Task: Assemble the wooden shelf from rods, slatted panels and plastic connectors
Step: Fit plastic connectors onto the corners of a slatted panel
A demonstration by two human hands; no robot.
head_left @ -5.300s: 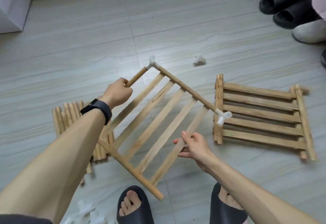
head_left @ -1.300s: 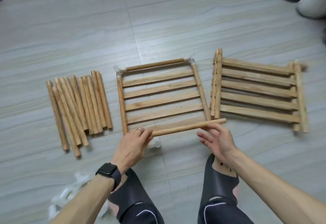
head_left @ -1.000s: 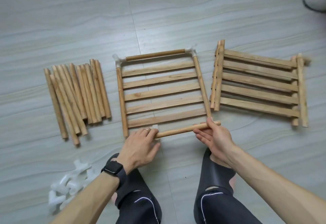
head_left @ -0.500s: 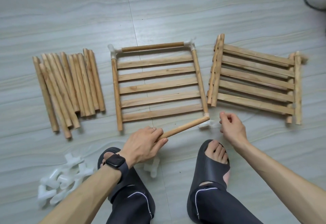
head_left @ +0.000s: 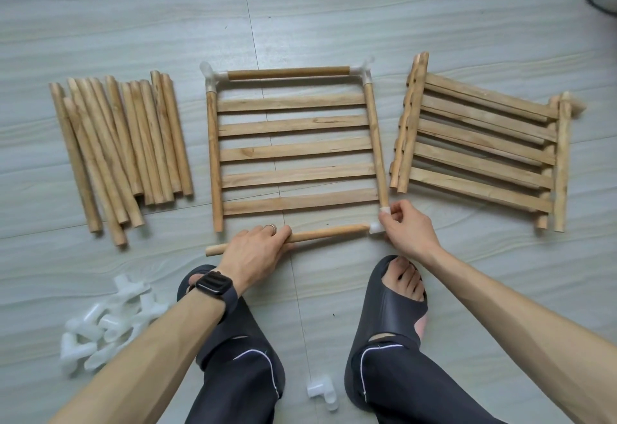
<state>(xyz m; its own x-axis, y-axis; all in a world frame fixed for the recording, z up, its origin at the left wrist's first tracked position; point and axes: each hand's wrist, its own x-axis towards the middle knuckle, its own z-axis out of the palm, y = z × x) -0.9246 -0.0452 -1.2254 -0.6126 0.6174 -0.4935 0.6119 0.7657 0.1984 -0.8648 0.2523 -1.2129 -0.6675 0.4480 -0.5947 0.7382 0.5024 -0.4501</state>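
Step in hand, as judged: closing the near edge of the slatted panel (head_left: pixel 295 151), which lies flat on the floor (head_left: pixel 334 6) with a loose rod (head_left: pixel 330 232) across its near side. The left hand (head_left: pixel 255 248) grips this rod, fingers curled over it; the right hand (head_left: pixel 407 230) pinches the plastic connector (head_left: pixel 376 228) at the panel's near right corner, where the rod's right end meets its socket. The next move calls for a straight push of the rod rightward into that socket; seating depth cannot be told.
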